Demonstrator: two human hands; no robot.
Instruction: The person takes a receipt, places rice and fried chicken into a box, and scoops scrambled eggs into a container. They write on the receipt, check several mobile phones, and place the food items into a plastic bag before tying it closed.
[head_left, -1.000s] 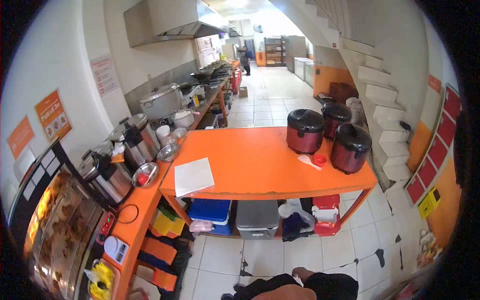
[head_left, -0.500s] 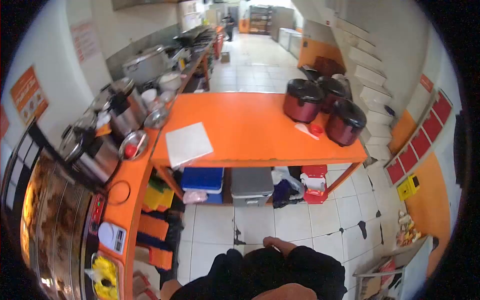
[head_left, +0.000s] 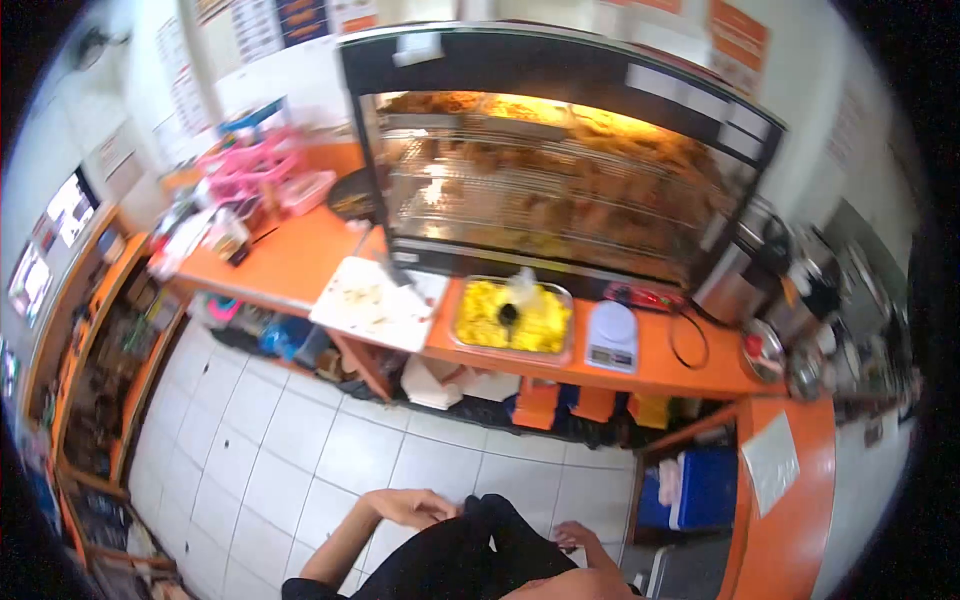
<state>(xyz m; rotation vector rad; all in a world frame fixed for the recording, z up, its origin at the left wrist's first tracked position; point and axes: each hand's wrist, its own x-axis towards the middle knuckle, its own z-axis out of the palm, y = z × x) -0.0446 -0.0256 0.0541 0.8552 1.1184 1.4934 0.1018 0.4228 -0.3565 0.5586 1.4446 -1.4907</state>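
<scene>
Low in the head view, my left hand (head_left: 412, 507) hangs beside my black trousers (head_left: 490, 530), fingers loosely extended and holding nothing visible. On the other side, my right hand (head_left: 577, 538) hangs with slightly bent, parted fingers, also with nothing visible in it. Both hands are well apart from the orange counter (head_left: 690, 370) ahead. On that counter stand a metal tray (head_left: 512, 357) of yellow food with a dark-handled utensil, a white kitchen scale (head_left: 612, 337), and a white cutting board (head_left: 385, 305) with scraps on it. Behind them rises a lit glass display warmer (head_left: 560, 190) with browned food on its racks.
Metal urns (head_left: 735, 280) and bowls line the counter's right. An orange table (head_left: 812, 470) bears a white sheet (head_left: 770, 463), with a blue cooler (head_left: 708, 487) beneath. Pink baskets (head_left: 255, 165) sit at left, above white floor tiles (head_left: 290, 445); shelves (head_left: 110, 370) stand far left.
My view has swung left, from the orange table with rice cookers to the display warmer and counter. Both hands now show low down, still away from the counter.
</scene>
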